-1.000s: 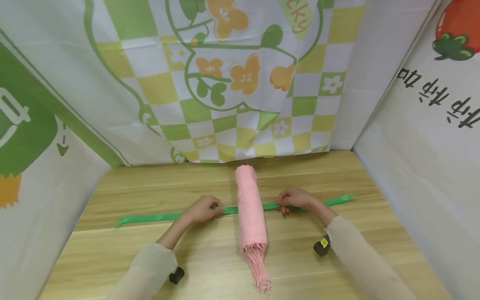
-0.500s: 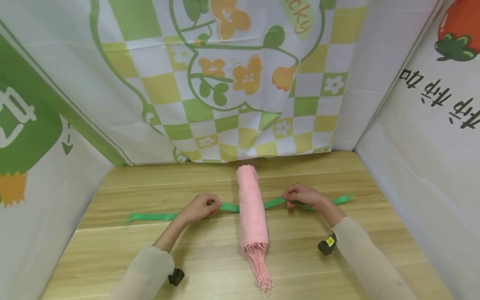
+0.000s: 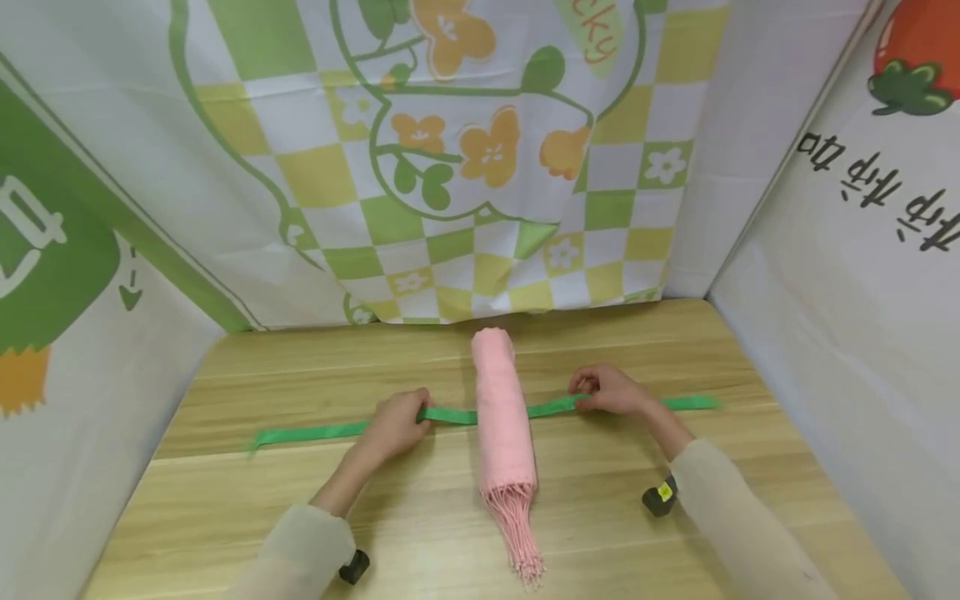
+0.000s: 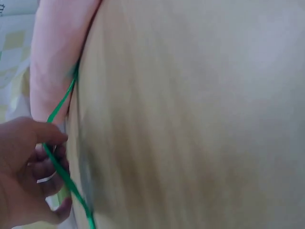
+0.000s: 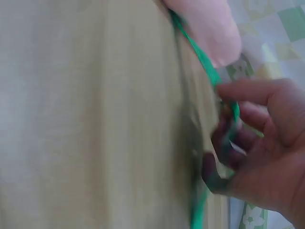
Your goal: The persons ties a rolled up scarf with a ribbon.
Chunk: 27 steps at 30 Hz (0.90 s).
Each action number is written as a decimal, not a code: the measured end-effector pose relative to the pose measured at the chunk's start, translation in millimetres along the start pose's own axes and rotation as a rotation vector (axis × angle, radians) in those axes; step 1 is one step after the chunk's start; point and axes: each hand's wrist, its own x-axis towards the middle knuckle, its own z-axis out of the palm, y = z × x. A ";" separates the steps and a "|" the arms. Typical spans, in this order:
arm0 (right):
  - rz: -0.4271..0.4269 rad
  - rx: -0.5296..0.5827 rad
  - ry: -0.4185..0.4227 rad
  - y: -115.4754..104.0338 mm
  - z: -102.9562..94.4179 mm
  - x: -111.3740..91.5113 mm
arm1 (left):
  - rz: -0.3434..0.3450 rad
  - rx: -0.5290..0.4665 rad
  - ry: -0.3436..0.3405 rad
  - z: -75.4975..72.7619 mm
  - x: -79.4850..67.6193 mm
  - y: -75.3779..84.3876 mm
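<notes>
Since half a second ago, my left hand (image 3: 400,423) has edged a bit left, away from the pink roll (image 3: 504,425), and my right hand (image 3: 611,390) a bit right. So, left of center, my left's loosely curled round the green ribbon (image 3: 452,415). Roll's in the lower middle of the frame, long axis running roughly up-down, with the ribbon going crosswise, seemingly under it. Right of center, my right's curled loosely on the other stretch. Neither hand's clearly nearer; imo that near-square crossing is what matters.
</notes>
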 end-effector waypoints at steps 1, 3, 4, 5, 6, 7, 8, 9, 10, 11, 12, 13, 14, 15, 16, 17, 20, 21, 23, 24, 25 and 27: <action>-0.003 -0.052 0.017 0.4 1.9 -1.3 | -0.019 0.026 0.019 1.2 -1.2 1.6; -0.002 -0.161 0.069 0.7 6.9 -2.8 | -0.052 0.057 0.066 3.4 -3.5 5.1; 0.003 -0.215 0.100 0.6 9.9 -3.7 | -0.067 0.079 0.093 4.8 -4.6 6.5; 0.011 -0.265 0.139 0.4 13.5 -4.6 | -0.084 0.094 0.119 5.9 -6.0 8.1; 0.020 -0.309 0.178 -0.3 17.2 -5.8 | -0.101 0.106 0.138 7.1 -7.8 9.3; 0.031 -0.345 0.221 -1.6 21.2 -7.5 | -0.119 0.118 0.150 8.2 -10.1 10.8; 0.043 -0.372 0.260 -3.3 24.9 -10.0 | -0.138 0.133 0.160 8.8 -13.2 12.4; 0.051 -0.391 0.297 -5.5 28.5 -13.6 | -0.158 0.152 0.161 9.4 -16.9 13.8; 0.071 -0.400 0.331 -8.0 32.1 -18.2 | -0.178 0.163 0.153 9.4 -21.4 15.4; 0.086 -0.398 0.361 -11.1 35.3 -23.4 | -0.193 0.174 0.147 8.8 -26.7 17.3; 0.100 -0.386 0.379 -14.5 38.0 -29.3 | -0.204 0.183 0.137 7.6 -32.5 19.3; 0.116 -0.355 0.379 -18.0 40.4 -35.8 | -0.214 0.160 0.118 5.7 -38.9 21.6; 0.131 -0.286 0.360 -21.0 42.7 -42.2 | -0.225 0.105 0.092 4.1 -44.9 23.9; 0.141 -0.186 0.316 -23.2 45.0 -48.0 | -0.227 0.023 0.058 2.7 -49.9 25.7; 0.161 -0.049 0.259 -24.8 47.6 -52.9 | -0.230 -0.085 0.018 1.8 -54.0 27.6; 0.174 0.113 0.195 -25.5 50.6 -56.9 | -0.222 -0.215 -0.022 2.3 -56.9 28.6; 0.250 0.696 0.044 -26.0 63.4 -62.2 | -0.294 -0.684 -0.130 9.2 -58.7 29.9; 0.268 0.868 0.022 -25.8 68.8 -61.7 | -0.319 -0.812 -0.142 13.2 -57.2 29.8; 0.278 1.124 0.048 -28.1 78.8 -60.0 | -0.379 -1.039 -0.113 22.3 -51.8 31.1; 0.281 1.214 0.079 -30.4 83.5 -58.6 | -0.418 -1.136 -0.077 26.6 -48.9 32.3; 0.284 1.280 0.118 -32.7 87.9 -56.8 | -0.447 -1.221 -0.036 31.2 -45.6 33.7; 0.289 1.347 0.209 -39.2 95.8 -52.1 | -0.492 -1.371 0.048 38.3 -39.0 36.7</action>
